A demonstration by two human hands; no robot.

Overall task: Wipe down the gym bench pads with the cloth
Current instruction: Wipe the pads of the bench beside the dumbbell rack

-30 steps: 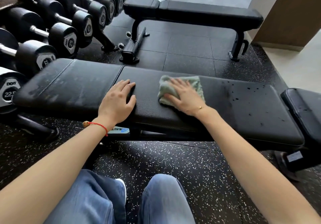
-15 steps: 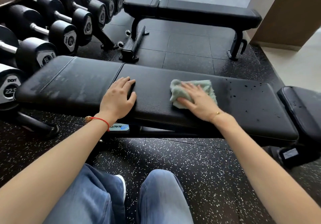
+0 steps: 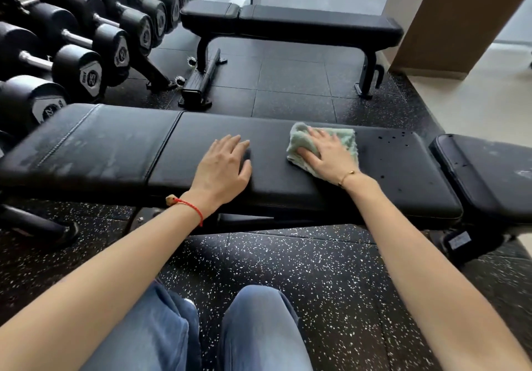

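Pressing my right hand [image 3: 328,157] flat on the pale green cloth [image 3: 322,147], fingers [image 3: 318,136] spread and nearly straight, I am holding it down on the long black pad of the bench [image 3: 288,186], right of its middle, with dark droplets dotting the pad beyond it. My left hand [image 3: 223,166] is resting open on the same pad, gripping nothing, just left of the cloth but apart from it

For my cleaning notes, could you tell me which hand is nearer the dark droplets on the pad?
Right. The right hand presses the cloth just beside the droplets; the left hand rests farther away.
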